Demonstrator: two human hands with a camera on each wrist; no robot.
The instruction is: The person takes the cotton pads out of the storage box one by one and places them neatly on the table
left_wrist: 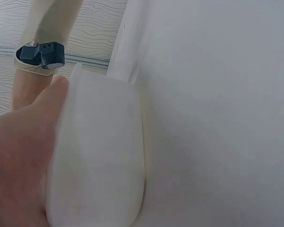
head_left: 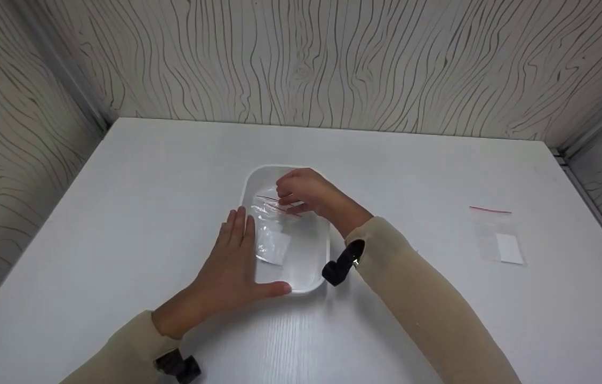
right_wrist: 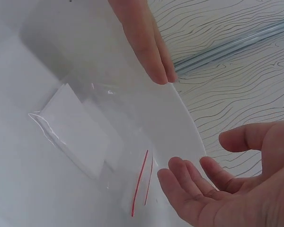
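A white plastic tub [head_left: 328, 245] stands on the table, its lower wall filling the middle of the left wrist view. My left hand [head_left: 229, 266] rests along its left rim with straight fingers, the thumb [head_left: 278, 289] spread over the near rim. Inside lie overlapping clear zip bags [head_left: 267, 226] with red seal strips and white slips, their strips toward the far end. Above these strips hovers my right hand [head_left: 308, 193]. In the right wrist view its fingers [right_wrist: 180, 189] are loosely bent and the thumb stands apart, nothing between them.
Another clear zip bag [head_left: 487, 234] with a red strip and a white slip lies flat on the table at the right. The white table [head_left: 162, 176] ends at a wood-patterned wall [head_left: 301, 64] behind, with similar panels on both sides.
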